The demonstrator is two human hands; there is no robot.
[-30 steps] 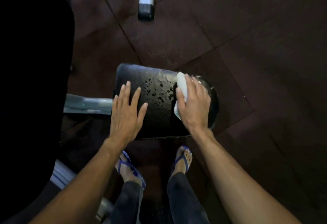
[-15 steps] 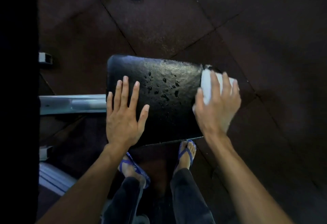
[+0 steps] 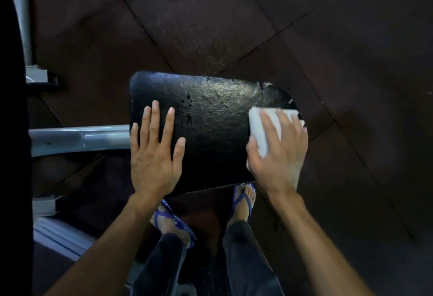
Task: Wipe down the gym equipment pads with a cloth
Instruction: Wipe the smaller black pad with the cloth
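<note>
Black gym pad [image 3: 215,132], centre of view, mounted on a grey metal bar [image 3: 79,139] entering from 9 o'clock; its top is wet, with droplets [image 3: 188,110] near the middle and a smeared sheen toward 1 o'clock. A folded white cloth [image 3: 264,127] lies at the pad's 3 o'clock end under the right hand [image 3: 278,153], fingers extended and pressing down on it, thumb against its near edge. The left hand [image 3: 154,153] rests flat, fingers spread, on the pad's 8 o'clock portion; blue sandals [image 3: 243,199] stand on the dark floor tiles [image 3: 351,38] at 6 o'clock.
</note>
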